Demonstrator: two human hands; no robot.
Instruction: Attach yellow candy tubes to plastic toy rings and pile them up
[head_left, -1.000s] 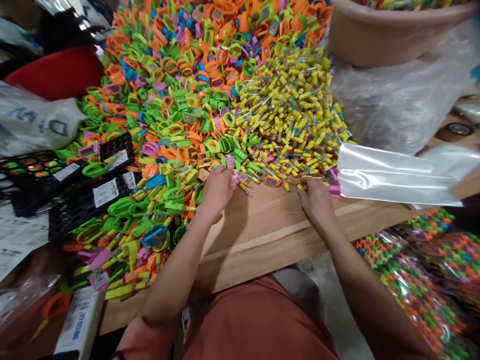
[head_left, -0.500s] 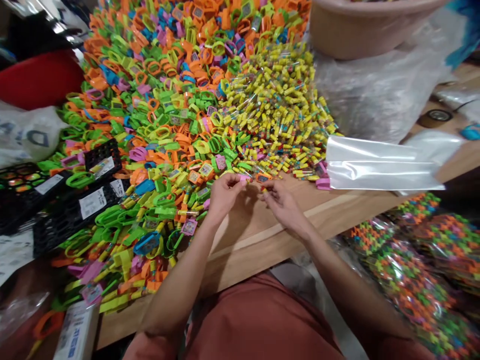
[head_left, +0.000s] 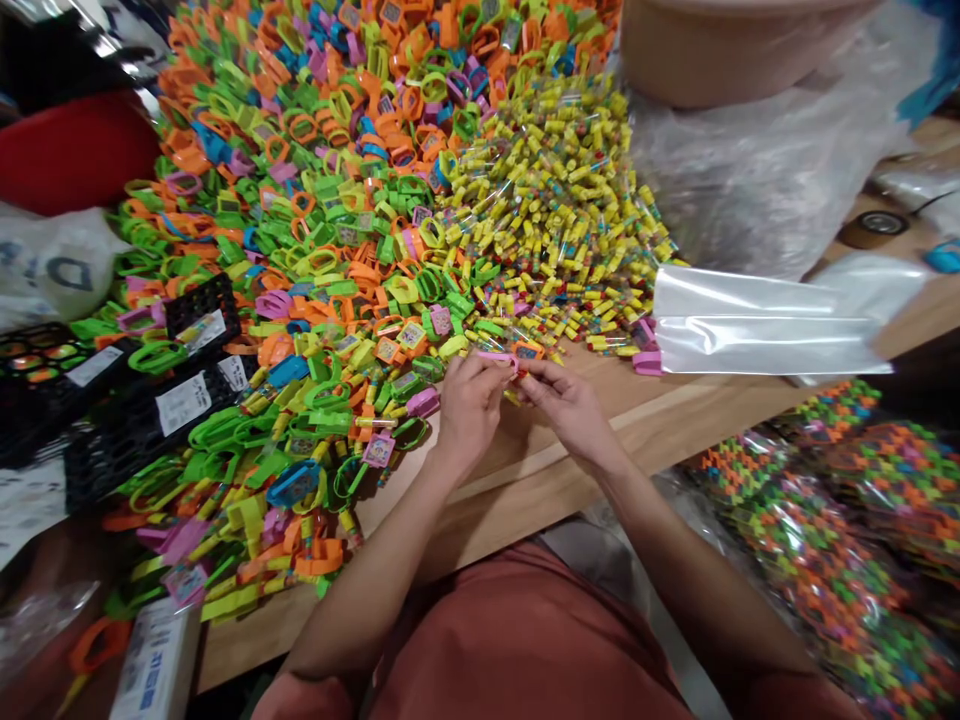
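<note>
Pinching 1 pink toy watch [head_left: 497, 357] in the left hand [head_left: 471, 402] and apparently 1 red-tipped tube [head_left: 523, 375] in the right hand [head_left: 568, 405], just over the table [head_left: 624, 392], probably mid-pairing, with a mixed heap [head_left: 326, 421] seemingly done at left and the watch pile [head_left: 375, 215] and tube pile [head_left: 566, 205] remaining beyond.

Beyond the black tray [head_left: 112, 440], the white plastic bag [head_left: 56, 262] bears what looks like a large "D". The tray's labels [head_left: 184, 402] and blue lettering on the white box [head_left: 154, 662] nearer than it are illegible.

The held band [head_left: 498, 357] is pink, the tubes [head_left: 559, 215] mostly yellow, the tabletop [head_left: 637, 402] streaked brown.
</note>
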